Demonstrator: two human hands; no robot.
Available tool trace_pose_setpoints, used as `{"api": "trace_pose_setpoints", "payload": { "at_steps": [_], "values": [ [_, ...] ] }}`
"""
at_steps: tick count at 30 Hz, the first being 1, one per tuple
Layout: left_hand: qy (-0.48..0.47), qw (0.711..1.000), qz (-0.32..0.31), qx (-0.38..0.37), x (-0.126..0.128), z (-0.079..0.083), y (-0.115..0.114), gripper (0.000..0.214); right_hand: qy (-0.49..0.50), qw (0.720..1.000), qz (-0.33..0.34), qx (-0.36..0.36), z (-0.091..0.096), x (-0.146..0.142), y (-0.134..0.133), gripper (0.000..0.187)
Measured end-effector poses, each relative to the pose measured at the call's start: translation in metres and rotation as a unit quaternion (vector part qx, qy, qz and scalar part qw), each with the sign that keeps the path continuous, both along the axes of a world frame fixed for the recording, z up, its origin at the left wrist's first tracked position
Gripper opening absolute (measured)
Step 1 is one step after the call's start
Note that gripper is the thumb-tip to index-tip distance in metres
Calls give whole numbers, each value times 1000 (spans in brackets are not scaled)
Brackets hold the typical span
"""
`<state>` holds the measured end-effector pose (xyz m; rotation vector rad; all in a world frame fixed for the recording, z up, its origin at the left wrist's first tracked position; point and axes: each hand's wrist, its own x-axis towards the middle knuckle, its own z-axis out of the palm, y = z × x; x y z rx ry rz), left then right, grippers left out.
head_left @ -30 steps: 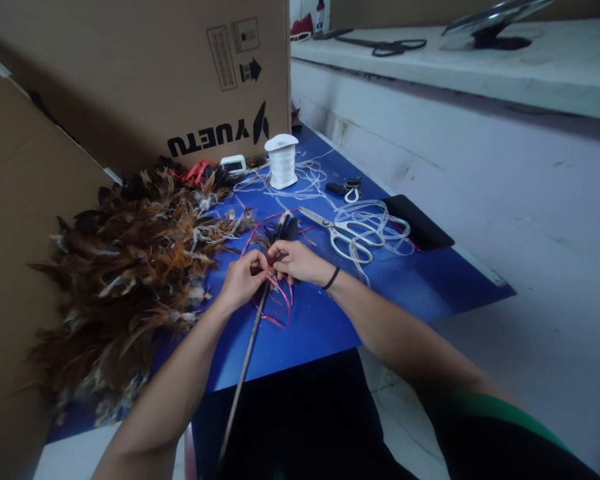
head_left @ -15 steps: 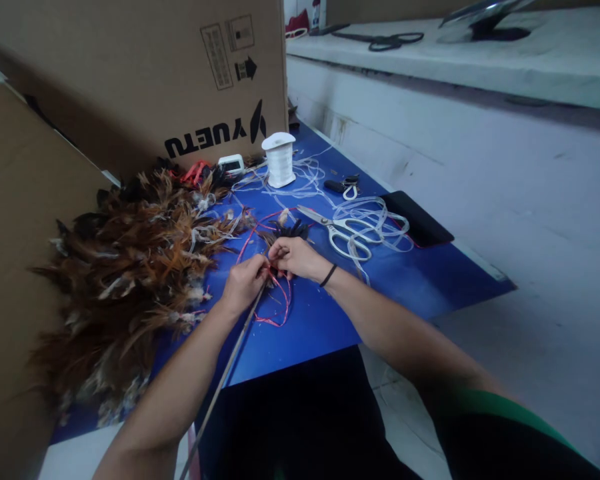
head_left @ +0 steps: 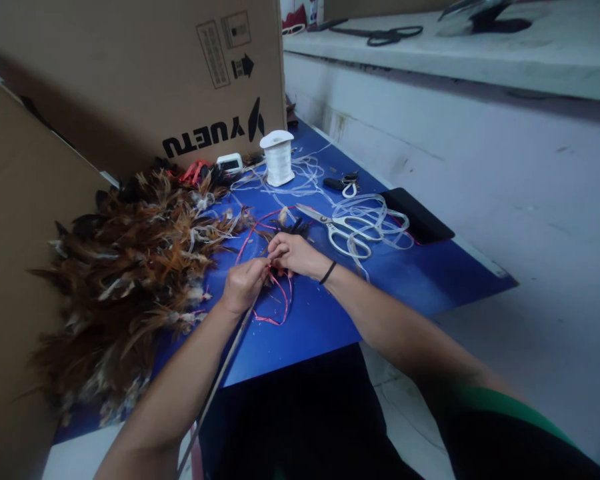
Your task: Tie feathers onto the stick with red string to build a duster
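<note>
My left hand [head_left: 245,283] is closed around the upper end of a thin stick [head_left: 220,387], which slants down toward my lap. Close against it, my right hand [head_left: 300,257] pinches with its fingers at a pink string [head_left: 286,310]. The string loops below the hands on the blue table, and another stretch curves behind them. Dark feathers [head_left: 295,229] poke out just beyond my right fingers. Where the string meets the stick is mostly hidden by my fingertips.
Left of my hands lies a big heap of brown feathers [head_left: 145,267]. Silver scissors [head_left: 350,233], tangled clear ribbon [head_left: 387,220] and a black phone [head_left: 417,217] lie to the right. Behind stand a white ribbon spool [head_left: 279,160] and a cardboard box [head_left: 130,80].
My left hand has turned slightly, its knuckles a bit higher, and the right fingers have shifted a little. Both hands stay together at the same spot.
</note>
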<state>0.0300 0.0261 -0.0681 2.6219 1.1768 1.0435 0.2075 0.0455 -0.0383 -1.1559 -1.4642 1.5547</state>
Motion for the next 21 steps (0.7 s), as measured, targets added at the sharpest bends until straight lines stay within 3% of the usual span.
{"api": "trace_pose_setpoints", "payload": {
  "at_steps": [10,18,21],
  "values": [
    [-30,999,27,-8,1,0,-1,11,-41,991,-31,127,-6,-3,-2,24],
    [6,999,31,17,0,-1,-1,13,-62,995,-7,84,2,-1,-2,30],
    [9,999,27,25,0,-3,0,15,-113,985,6,130,0,0,-2,26]
  ]
}}
